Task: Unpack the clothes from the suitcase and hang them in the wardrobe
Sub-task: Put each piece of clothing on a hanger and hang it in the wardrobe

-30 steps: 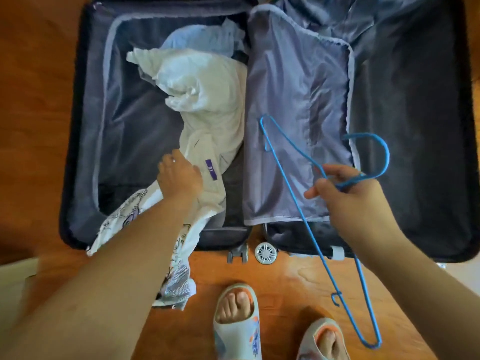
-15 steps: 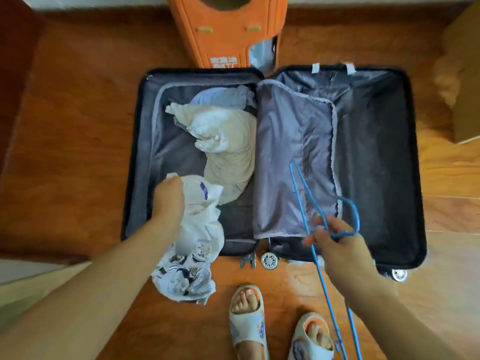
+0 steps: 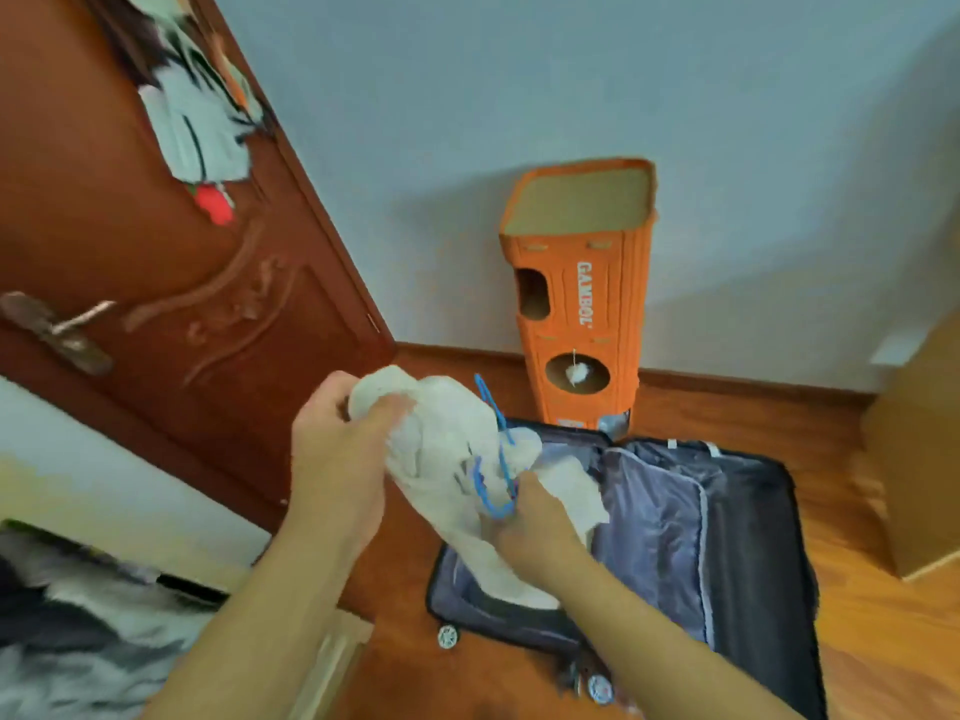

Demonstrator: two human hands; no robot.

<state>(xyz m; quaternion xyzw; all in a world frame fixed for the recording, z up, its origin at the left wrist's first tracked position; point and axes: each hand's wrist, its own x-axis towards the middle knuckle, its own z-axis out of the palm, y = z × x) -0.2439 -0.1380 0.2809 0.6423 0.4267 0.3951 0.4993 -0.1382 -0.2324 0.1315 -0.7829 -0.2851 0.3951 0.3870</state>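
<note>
A cream-white garment (image 3: 441, 449) hangs bunched in the air above the open dark suitcase (image 3: 748, 537) on the floor. My left hand (image 3: 332, 459) grips its upper end. My right hand (image 3: 535, 522) holds the blue wire hanger (image 3: 493, 459) against the garment's middle; the hanger's lower part is hidden behind the cloth and my hand. More pale clothes (image 3: 571, 485) lie in the suitcase's left half, partly hidden by the lifted garment. The grey lining flap (image 3: 654, 517) covers the middle of the case.
A carved brown wooden door (image 3: 171, 304) with a metal handle (image 3: 57, 330) stands at left, with a picture stuck near its top. An orange cardboard tower (image 3: 582, 304) leans at the wall behind the suitcase. A cardboard box (image 3: 919, 459) sits at right, bedding (image 3: 78, 631) at lower left.
My view rose from the suitcase toward the wall and door. My left hand lifted the white garment out of the case, and my right hand brought the blue hanger up against it.
</note>
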